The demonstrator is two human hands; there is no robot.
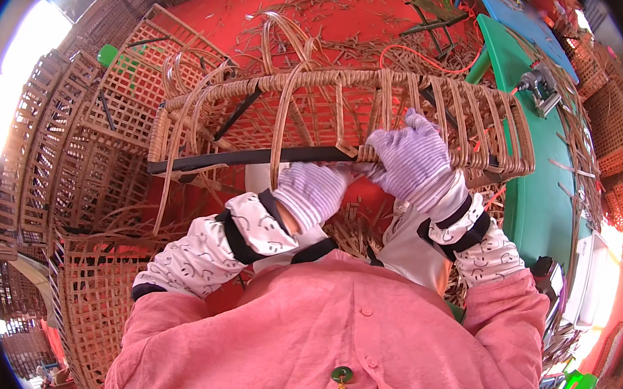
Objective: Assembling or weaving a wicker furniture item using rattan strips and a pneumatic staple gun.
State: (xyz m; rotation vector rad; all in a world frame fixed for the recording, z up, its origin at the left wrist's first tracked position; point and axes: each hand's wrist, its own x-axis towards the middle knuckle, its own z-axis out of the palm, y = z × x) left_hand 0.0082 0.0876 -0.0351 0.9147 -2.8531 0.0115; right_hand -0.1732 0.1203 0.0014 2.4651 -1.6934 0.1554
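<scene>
Head view: gloved hands at the rim of a rattan basket

A rattan basket point(314, 80) spans the centre and upper middle of the frame, with a black bar point(255, 157) along the left part of its near edge. Binding strips wrap the part to the right, and a loose strip point(286, 111) hangs over the bar.

The right hand point(412, 159), in a striped glove, is at the near edge, right of centre, fingers bent; whether they pinch a strip, I cannot tell. The left hand point(312, 189) is just below the bar, its fingertips too obscured to tell their state.

Woven crates point(41, 156) are stacked at the left. A green table point(540, 207) at the right bears a power tool point(535, 82); red floor point(224, 9) shows at the top.
</scene>
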